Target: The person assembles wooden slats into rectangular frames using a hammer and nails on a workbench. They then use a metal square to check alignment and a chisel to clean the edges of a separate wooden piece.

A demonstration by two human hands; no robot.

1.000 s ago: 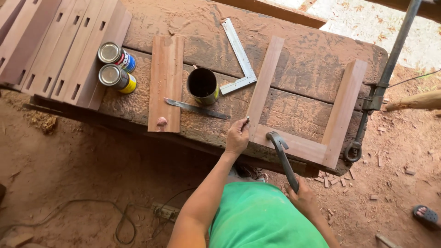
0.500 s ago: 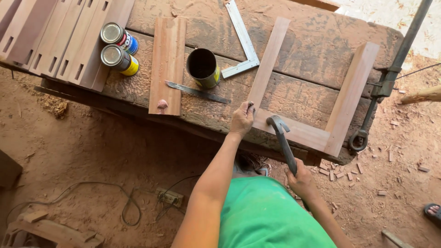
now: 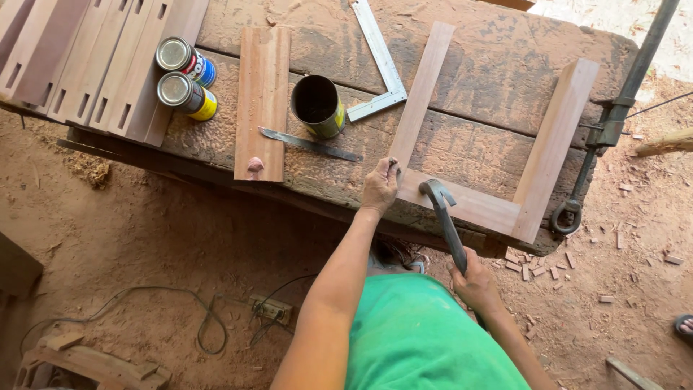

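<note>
Overhead view of a person in a green shirt at a rough wooden tabletop (image 3: 505, 65). A U-shaped wooden frame (image 3: 469, 206) lies flat at centre right of the frame: two long rails run toward the upper edge and a short crosspiece joins them at the near side.

The left hand (image 3: 379, 186) rests on the frame's left corner, fingers pinched closed on something small at the joint; it is too small to identify. The right hand (image 3: 473, 283), lower centre, is closed around the handle of a claw hammer (image 3: 444, 217), whose steel head sits just over the crosspiece.

The frame looks stiff and moderately heavy, of planed hardwood with smooth faces and square edges. Its open end probably makes it liable to rack, so it is best held at a corner joint or along the crosspiece rather than by a rail tip. The hammer is head-heavy and rigid. The grip shown, low on the handle, should give swing at some cost to control.

Left of centre lie a flat board (image 3: 261, 94), a thin metal blade (image 3: 307, 144) and an open tin (image 3: 317, 107). A steel square (image 3: 382, 61) lies above it. Two closed tins (image 3: 184, 76) and a stack of slotted rails (image 3: 86, 65) occupy the upper left. A bar clamp (image 3: 613, 123) stands at the right edge of the tabletop. Wood chips and a cable with a socket block (image 3: 271, 309) lie on the dirt floor.
</note>
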